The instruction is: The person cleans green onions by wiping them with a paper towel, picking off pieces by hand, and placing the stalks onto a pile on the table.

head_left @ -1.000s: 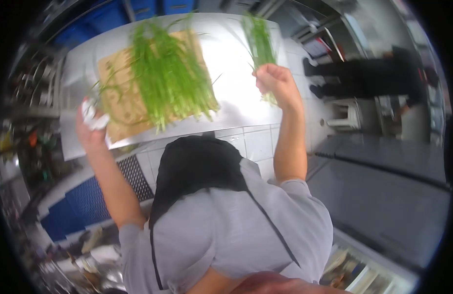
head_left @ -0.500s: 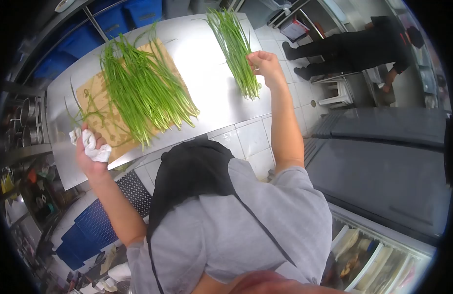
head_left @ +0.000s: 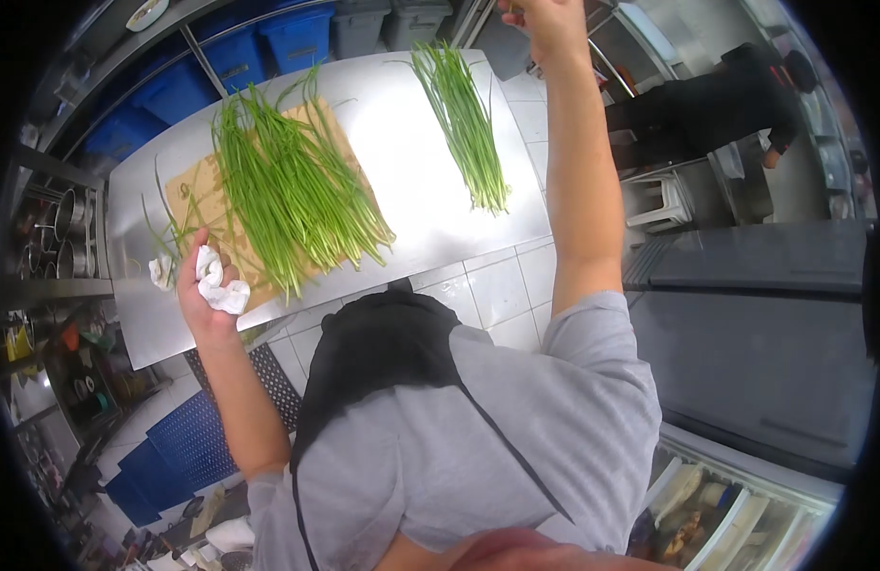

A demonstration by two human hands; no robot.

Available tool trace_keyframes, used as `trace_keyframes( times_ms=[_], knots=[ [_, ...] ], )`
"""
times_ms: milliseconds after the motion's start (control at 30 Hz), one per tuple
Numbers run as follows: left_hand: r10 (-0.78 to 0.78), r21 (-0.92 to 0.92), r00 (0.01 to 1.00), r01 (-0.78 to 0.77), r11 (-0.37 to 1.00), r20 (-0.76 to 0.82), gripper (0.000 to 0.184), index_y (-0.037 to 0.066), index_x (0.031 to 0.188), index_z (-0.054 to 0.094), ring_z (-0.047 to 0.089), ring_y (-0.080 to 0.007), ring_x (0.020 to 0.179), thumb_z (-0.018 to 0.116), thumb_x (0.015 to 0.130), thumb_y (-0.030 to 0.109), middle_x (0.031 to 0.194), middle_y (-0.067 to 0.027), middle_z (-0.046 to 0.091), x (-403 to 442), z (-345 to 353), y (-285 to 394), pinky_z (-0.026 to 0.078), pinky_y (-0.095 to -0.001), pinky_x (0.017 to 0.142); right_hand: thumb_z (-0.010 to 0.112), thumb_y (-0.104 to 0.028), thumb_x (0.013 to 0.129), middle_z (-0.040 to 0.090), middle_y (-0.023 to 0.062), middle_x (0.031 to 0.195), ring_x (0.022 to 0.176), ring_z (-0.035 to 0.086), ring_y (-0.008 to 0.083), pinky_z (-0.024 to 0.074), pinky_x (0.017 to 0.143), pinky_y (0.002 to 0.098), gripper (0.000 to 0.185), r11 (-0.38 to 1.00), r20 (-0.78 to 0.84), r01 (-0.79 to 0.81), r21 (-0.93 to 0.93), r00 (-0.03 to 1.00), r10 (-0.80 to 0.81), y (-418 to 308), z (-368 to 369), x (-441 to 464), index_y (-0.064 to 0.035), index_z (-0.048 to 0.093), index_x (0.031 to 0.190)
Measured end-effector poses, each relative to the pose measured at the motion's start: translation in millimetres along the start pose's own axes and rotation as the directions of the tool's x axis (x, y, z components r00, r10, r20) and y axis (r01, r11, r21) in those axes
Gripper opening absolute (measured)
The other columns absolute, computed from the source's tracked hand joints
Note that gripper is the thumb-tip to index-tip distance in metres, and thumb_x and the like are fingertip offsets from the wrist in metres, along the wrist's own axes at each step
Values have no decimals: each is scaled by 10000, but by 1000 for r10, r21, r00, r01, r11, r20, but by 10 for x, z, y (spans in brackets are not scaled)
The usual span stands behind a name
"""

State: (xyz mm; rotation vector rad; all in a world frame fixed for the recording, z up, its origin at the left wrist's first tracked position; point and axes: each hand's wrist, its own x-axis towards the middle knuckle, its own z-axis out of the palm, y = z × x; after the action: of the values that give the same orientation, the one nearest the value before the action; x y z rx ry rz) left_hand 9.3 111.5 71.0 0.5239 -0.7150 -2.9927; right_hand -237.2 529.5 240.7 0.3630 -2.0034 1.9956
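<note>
A large pile of long green stalks [head_left: 293, 190] lies over a brown board [head_left: 188, 195] on the metal table [head_left: 392, 105]. A smaller bundle of the same stalks [head_left: 464, 128] lies by itself near the table's right end. My left hand [head_left: 204, 295] holds a crumpled white cloth [head_left: 221, 285] at the board's lower left corner. Another white crumpled piece [head_left: 161, 272] lies just left of it. My right hand [head_left: 545, 24] is raised past the table's far right corner, fingers bent together at the frame's top edge; what they hold is too small to tell.
Blue bins [head_left: 297, 36] and grey bins stand behind the table. A person in dark clothes [head_left: 706, 114] is at the right, near a white stool [head_left: 661, 202]. A grey fridge [head_left: 754, 333] is to my right, pots [head_left: 71, 214] on a rack at the left.
My right hand has let go of the small bundle, which now lies on the table, and has moved up and away to the right. My left hand still holds the cloth.
</note>
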Motion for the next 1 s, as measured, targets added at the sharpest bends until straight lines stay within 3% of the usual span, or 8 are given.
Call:
trace_keyframes(
  times_ms=[100,200,267,333,400,600,900,1000],
  knots=[
    [-10,-42,1000,9,999,-14,262,-4,1213,520,393,-88,511,475,976,99,764,-11,524,-84,-132,-41,310,-249,399,641,-68,879,597,32,641,511,500,83,390,477,223,90,994,-18,14,-109,1000,-16,210,-220,-42,3,645,823],
    [-27,5,1000,27,1000,1,275,-11,1224,520,405,-96,525,471,981,108,761,-15,521,-157,-361,-99,323,-255,408,718,-131,819,677,48,753,619,588,106,462,548,242,132,911,-123,-236,-339,971,205,884,-515,-456,-20,705,889],
    [-58,-62,998,55,997,-35,281,-17,1211,543,420,-101,535,470,980,125,767,-23,533,-223,-430,-140,347,-258,423,716,-102,778,675,63,698,590,609,120,470,515,260,153,788,-175,-410,-460,911,373,1460,-750,-843,22,713,868],
    [-80,-110,996,75,991,-47,285,-21,1204,554,429,-105,542,467,981,133,772,-31,541,-263,-490,-185,360,-259,435,714,-104,769,679,72,683,572,609,125,492,532,273,171,714,-245,-573,-403,819,519,1646,-855,-1333,34,719,869],
    [-86,-131,996,81,988,-36,284,-25,1201,553,430,-110,548,461,983,132,775,-39,544,-297,-530,-203,363,-259,443,713,-114,767,691,96,686,567,633,145,515,571,288,191,629,-290,-624,-465,778,557,1796,-949,-1743,48,717,869],
    [-130,-52,991,129,990,-14,288,-33,1209,545,435,-111,564,462,980,120,782,-47,548,-212,-436,-294,353,-256,444,735,-144,738,710,120,726,654,685,231,543,671,358,151,484,-374,-505,-715,860,346,1525,-777,-2151,-50,751,855],
    [-152,-41,987,154,987,55,336,-28,1282,495,457,-109,594,475,974,104,817,-52,550,-203,-290,-322,363,-258,471,646,-239,839,640,203,683,681,641,395,514,643,473,219,300,-118,-139,-944,989,85,1081,-486,-2168,-47,700,748],
    [-63,267,998,67,961,-22,356,-28,1285,524,507,-99,663,499,965,124,832,-30,562,-364,-127,-295,397,-242,519,638,-303,872,652,152,653,673,650,354,505,636,450,311,369,-69,-122,-921,986,153,706,-96,-2096,-30,677,729]
  ],
)
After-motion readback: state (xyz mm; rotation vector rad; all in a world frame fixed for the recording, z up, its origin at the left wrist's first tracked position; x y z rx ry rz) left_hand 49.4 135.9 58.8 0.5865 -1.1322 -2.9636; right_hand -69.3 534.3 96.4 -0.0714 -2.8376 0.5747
